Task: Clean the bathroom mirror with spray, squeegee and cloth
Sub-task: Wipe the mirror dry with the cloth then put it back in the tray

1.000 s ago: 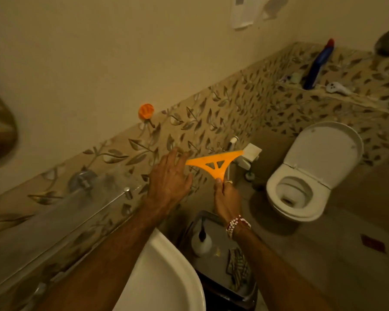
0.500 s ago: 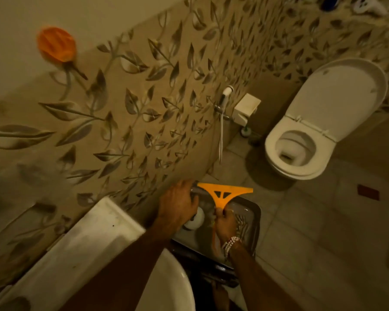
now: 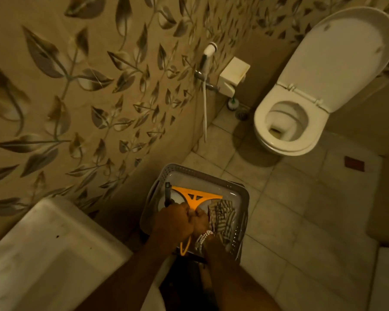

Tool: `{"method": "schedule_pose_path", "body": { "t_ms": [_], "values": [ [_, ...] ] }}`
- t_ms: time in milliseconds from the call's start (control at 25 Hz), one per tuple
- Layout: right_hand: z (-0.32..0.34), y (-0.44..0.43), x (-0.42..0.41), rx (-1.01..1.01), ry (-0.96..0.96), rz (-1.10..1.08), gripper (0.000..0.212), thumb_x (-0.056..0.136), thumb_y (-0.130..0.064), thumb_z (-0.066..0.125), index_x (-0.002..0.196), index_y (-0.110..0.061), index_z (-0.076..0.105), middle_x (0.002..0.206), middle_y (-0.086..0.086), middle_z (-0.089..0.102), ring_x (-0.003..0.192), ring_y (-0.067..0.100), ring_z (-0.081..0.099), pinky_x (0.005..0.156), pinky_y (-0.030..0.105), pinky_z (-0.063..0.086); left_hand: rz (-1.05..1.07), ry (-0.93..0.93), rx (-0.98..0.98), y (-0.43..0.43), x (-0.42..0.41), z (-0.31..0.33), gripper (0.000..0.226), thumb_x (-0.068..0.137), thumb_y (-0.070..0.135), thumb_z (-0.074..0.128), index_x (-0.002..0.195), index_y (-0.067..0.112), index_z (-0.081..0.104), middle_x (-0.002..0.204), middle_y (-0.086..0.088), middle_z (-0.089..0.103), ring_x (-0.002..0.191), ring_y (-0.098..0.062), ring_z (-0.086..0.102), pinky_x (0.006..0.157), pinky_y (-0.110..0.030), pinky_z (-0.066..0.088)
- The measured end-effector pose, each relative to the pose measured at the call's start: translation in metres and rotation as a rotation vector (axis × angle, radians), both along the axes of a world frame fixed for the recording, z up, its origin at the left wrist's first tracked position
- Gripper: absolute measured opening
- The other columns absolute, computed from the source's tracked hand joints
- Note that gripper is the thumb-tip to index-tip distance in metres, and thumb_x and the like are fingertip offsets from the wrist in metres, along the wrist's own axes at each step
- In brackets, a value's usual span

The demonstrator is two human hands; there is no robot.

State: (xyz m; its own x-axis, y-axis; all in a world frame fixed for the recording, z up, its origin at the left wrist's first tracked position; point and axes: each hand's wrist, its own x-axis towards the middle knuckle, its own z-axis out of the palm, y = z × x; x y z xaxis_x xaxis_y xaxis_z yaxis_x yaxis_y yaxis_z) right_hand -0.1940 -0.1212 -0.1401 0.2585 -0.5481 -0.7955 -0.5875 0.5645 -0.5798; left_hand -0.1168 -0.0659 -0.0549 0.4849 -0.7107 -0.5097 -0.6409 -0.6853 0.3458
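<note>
1. Right hand point(image 3: 200, 221) is closed round the handle of the orange squeegee point(image 3: 195, 196), down inside the grey basket point(image 3: 211, 173). The blade lies crosswise over what the basket holds.
2. Likely snag: the blade sits right over the white spray bottle point(image 3: 167, 194). If the bottle is lifted while the squeegee is low, its black trigger head could catch the blade, tip the bottle or fire a stray squirt.
3. The two hands are crowded knuckle to knuckle. Pulling them apart in a hurry could knock the basket's rim or loosen one grip, and a dropped tool would land on the hard floor tiles point(image 3: 301, 209).
4. The striped cloth point(image 3: 222, 214) lies crumpled in the right part of the basket, just beside the right hand. A squeegee dragged out sideways might pull it over the rim.
5. Left hand point(image 3: 173, 223) is curled into a fist at the bottle's neck, with the trigger head sticking out beyond it. This looks like a grip on the bottle, though the fingers are hidden under the back of the hand.
6. Both forearms reach down and forward, nearly parallel, past the corner of the white sink point(image 3: 54, 243). A bead bracelet sits on the right wrist.
7. The mirror is out of view.
</note>
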Motion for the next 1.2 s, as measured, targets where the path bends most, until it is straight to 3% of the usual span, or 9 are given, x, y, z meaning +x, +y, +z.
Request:
{"method": "schedule_pose_path", "body": {
  "t_ms": [80,200,320,400,520,680,920,1200],
  "values": [
    [-0.005,0.0,-0.004,-0.022,0.038,0.102,0.031,0.103,-0.009,0.05,0.128,0.007,0.058,0.125,0.028,0.064,0.116,0.04,0.061,0.095,0.037,0.049,-0.008,-0.016,-0.009,-0.003,0.001,-0.001,0.035,0.101,0.043,0.046,0.122,0.02,0.062,0.113,-0.004,0.068,0.103,-0.023,0.065,0.076,-0.03,0.045],
    [-0.008,-0.005,-0.017,-0.129,0.113,0.174,0.031,0.101,-0.025,0.053,0.118,-0.004,0.069,0.118,0.019,0.07,0.113,0.036,0.065,0.095,0.038,0.052,-0.025,0.001,-0.005,-0.005,-0.001,-0.001,0.038,0.101,0.045,0.047,0.122,0.018,0.061,0.11,-0.005,0.069,0.1,-0.024,0.065,0.072,-0.028,0.041],
    [-0.015,-0.012,-0.03,-0.417,0.303,0.223,0.027,0.097,-0.028,0.056,0.113,-0.011,0.069,0.122,0.014,0.064,0.115,0.033,0.063,0.1,0.046,0.051,-0.042,0.028,0.019,-0.004,-0.005,-0.005,0.036,0.098,0.045,0.052,0.122,0.019,0.06,0.111,-0.006,0.069,0.101,-0.025,0.065,0.072,-0.029,0.041],
    [-0.021,-0.016,-0.034,-0.581,0.517,0.395,0.044,0.092,-0.036,0.061,0.13,-0.014,0.059,0.141,0.014,0.048,0.131,0.034,0.049,0.11,0.049,0.042,-0.039,0.045,0.023,-0.005,-0.009,-0.009,0.039,0.097,0.043,0.054,0.128,0.019,0.058,0.116,-0.006,0.068,0.107,-0.025,0.064,0.078,-0.03,0.045],
    [-0.03,-0.023,-0.037,-0.539,0.642,0.419,0.076,0.085,-0.043,0.071,0.148,-0.018,0.038,0.155,0.016,0.03,0.143,0.039,0.032,0.114,0.054,0.035,-0.015,0.084,0.001,-0.008,-0.02,-0.019,0.048,0.097,0.043,0.054,0.139,0.02,0.053,0.123,-0.008,0.067,0.113,-0.028,0.062,0.093,-0.039,0.052],
    [-0.045,-0.023,-0.046,-0.458,0.582,0.411,0.071,0.086,-0.027,0.072,0.148,-0.016,0.038,0.158,0.015,0.027,0.14,0.04,0.038,0.109,0.053,0.045,0.055,0.123,0.024,-0.011,-0.035,-0.034,0.054,0.095,0.043,0.059,0.144,0.022,0.048,0.133,-0.008,0.063,0.121,-0.029,0.06,0.098,-0.039,0.05],
    [-0.03,-0.043,-0.064,-0.549,0.435,0.255,0.037,0.082,-0.009,0.065,0.119,-0.008,0.068,0.134,0.012,0.054,0.109,0.036,0.064,0.095,0.041,0.055,0.193,0.184,0.005,-0.006,-0.035,-0.035,0.047,0.094,0.045,0.061,0.135,0.024,0.056,0.12,-0.005,0.07,0.111,-0.026,0.064,0.09,-0.035,0.05],
    [0.06,-0.041,-0.065,-0.718,0.137,-0.05,0.03,0.08,-0.002,0.065,0.105,-0.015,0.074,0.113,0.009,0.068,0.099,0.028,0.067,0.08,0.019,0.042,0.41,0.329,-0.116,-0.017,-0.035,0.024,0.037,0.093,0.043,0.059,0.127,0.028,0.06,0.12,-0.002,0.069,0.106,-0.026,0.066,0.09,-0.038,0.054]
  ]
}}
